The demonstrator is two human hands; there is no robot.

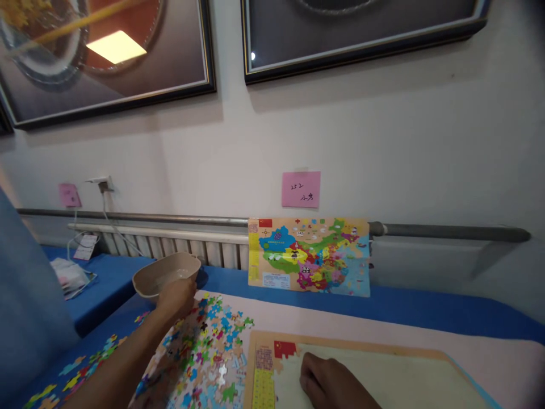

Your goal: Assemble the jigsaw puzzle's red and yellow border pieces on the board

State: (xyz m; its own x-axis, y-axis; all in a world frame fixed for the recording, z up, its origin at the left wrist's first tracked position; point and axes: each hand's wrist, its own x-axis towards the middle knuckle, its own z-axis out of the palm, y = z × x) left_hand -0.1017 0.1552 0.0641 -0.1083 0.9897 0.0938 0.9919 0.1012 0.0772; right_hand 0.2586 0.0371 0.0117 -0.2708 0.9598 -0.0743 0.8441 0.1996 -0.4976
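Note:
My left hand [176, 298] reaches to the near rim of a beige plastic basin [147, 275], its fingers curled at the edge and partly hidden. Below that hand spreads a heap of loose, colourful jigsaw pieces [217, 335]. My right hand [323, 378] rests closed on a puzzle board [383, 372], beside its red flag corner [285, 348]. Whatever its fingers pinch, if anything, is hidden. A few joined pieces sit by the flag; most of the board's visible inner surface is plain cream.
Against the wall pipe [447, 232] leans a colourful map sheet [309, 255]. More pieces [91, 360] lie on the blue tablecloth [426, 304] at left. A cable [119, 233] hangs from the socket. Someone's blue clothing [29, 301] fills the left edge.

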